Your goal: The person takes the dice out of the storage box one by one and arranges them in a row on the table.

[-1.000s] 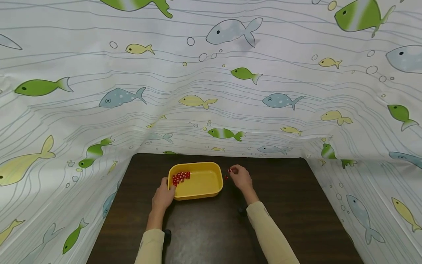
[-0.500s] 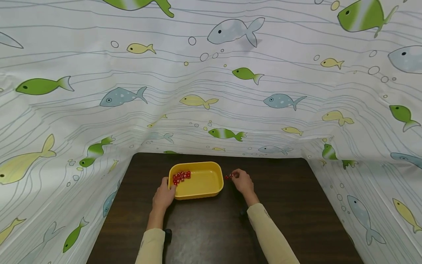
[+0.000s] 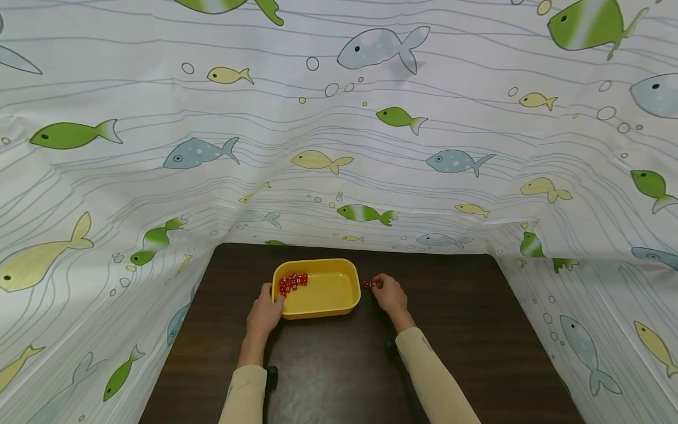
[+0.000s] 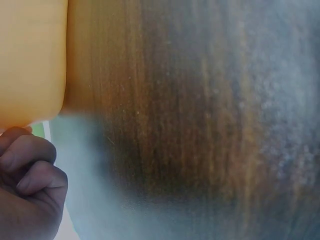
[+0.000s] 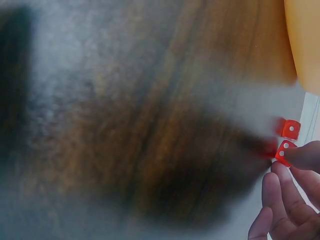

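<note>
One die [image 5: 284, 151] is pinched by the right hand [image 3: 391, 295] near the tabletop's [image 3: 328, 368] far edge, the tray [image 3: 323, 314] gripped, presumably steadied, by the left hand [image 3: 264, 313].

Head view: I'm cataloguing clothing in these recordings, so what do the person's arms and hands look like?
The left sleeve and right sleeve are long and cream, with faint dark markings. A small black device shows beside the left wrist; a similar dark shape is less clear by the right. The left hand and right hand are ungloved.
</note>
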### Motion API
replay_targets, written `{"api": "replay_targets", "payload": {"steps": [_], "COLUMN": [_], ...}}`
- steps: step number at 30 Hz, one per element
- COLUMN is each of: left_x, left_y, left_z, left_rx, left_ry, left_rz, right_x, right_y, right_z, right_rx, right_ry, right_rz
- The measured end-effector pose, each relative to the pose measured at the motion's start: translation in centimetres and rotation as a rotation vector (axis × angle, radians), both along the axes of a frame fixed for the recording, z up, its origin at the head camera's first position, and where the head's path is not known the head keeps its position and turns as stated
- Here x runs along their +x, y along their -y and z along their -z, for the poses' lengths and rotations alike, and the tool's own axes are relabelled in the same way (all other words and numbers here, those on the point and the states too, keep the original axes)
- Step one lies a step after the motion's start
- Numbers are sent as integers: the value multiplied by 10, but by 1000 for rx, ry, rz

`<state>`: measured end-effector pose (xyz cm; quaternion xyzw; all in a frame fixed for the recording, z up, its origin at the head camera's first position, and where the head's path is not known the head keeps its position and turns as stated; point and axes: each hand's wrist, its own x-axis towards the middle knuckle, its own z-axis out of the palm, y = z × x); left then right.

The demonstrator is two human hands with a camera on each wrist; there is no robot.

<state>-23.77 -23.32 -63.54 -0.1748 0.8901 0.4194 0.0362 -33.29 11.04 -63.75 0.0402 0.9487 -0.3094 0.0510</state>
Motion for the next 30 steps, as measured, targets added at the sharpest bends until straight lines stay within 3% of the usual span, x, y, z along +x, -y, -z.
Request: {"api": "replay_targets", "payload": {"steps": [15,30], "left_x": [1,1], "left_y": [-3,-1], "left_z": [-3,1], "left_rx": [4,-2], "left_ry": [15,12], "left_rz": [-9,7], "right_x": [0,2], "right_y": [4,-18], "right_z": [-3,-11], "right_rx": [-9,-48], "right_ry": [6,31], "right_rz": [-22,-7]}}
